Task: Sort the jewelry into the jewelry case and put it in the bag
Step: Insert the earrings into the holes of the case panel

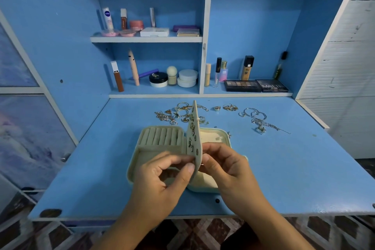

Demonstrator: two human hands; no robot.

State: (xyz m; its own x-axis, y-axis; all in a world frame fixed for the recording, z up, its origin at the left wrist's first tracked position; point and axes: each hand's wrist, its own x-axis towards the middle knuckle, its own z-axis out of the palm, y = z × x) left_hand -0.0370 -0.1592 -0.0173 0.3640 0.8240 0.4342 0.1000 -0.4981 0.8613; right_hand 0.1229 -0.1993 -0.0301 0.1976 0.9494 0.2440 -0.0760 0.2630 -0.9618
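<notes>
**One case open, flap held on edge**

One case lies open flat on the desk, right in front of the person. Two hands are on its single flap: the left hand pinches the near edge, and the right hand pinches it from the other side. The flap stands upright, its long axis running away toward the shelves. Several earrings are pinned to its left face. The left half holds a row of ring rolls. Behind the case, loose jewelry lies in three clusters.
</notes>
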